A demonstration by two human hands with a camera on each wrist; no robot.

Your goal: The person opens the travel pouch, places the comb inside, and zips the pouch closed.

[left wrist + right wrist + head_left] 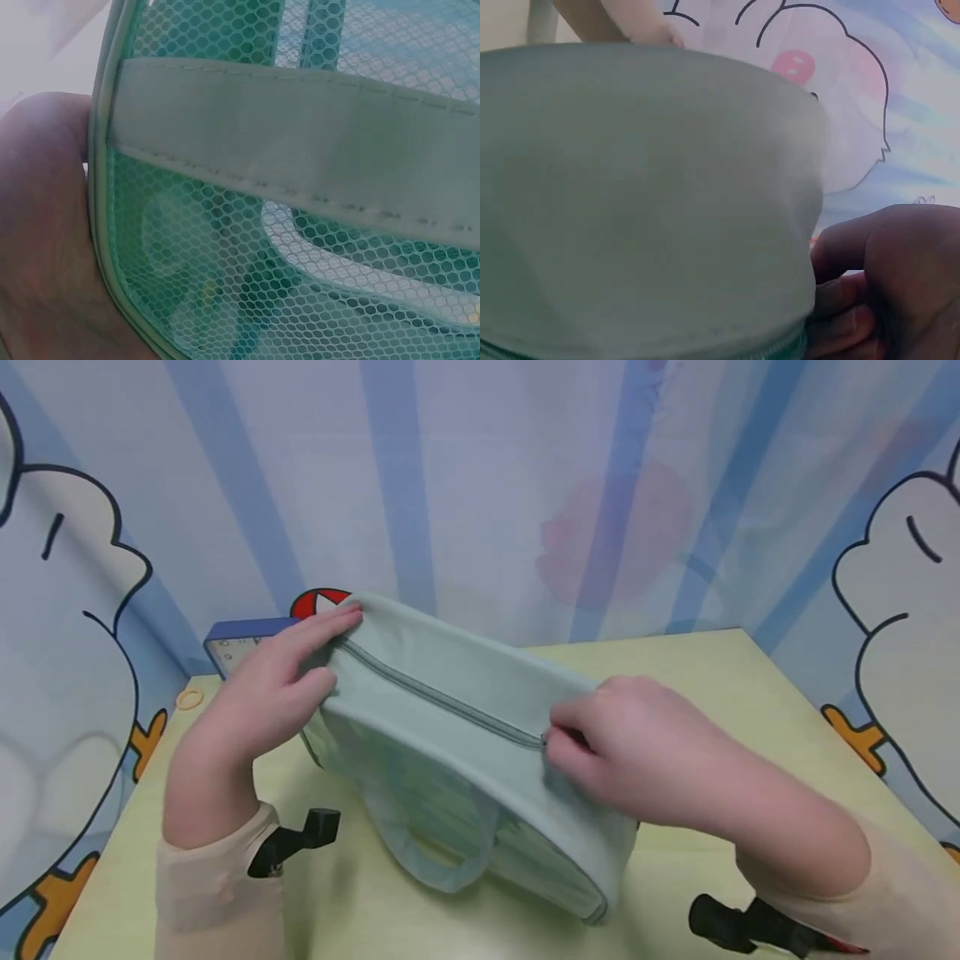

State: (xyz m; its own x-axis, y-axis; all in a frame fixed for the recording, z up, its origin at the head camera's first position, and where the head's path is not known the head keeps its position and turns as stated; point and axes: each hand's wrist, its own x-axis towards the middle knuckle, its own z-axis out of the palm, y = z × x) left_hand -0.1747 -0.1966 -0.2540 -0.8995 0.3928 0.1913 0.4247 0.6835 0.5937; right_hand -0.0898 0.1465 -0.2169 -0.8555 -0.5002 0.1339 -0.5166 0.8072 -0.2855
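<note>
A pale green zippered bag (465, 652) stands tilted on the table, with mesh sides and a loop handle (442, 868) hanging down its near side. My left hand (273, 681) grips the bag's far left end, thumb on the top and fingers over the far edge. At the right end of the top, my right hand (637, 743) has thumb and forefinger pinched at the zipper (442, 697), whose pull is hidden beneath them. The zipper's teeth are joined from the left end up to that hand. Through the mesh (225, 247), a white-edged curved shape shows inside.
Behind the left hand stand a blue-edged box (251, 628) and a red, round-topped thing (318, 600). A small yellowish ring (189, 698) lies at the table's left edge. The pale yellow table (675, 660) meets a printed cloth backdrop (487, 485) at the back and sides.
</note>
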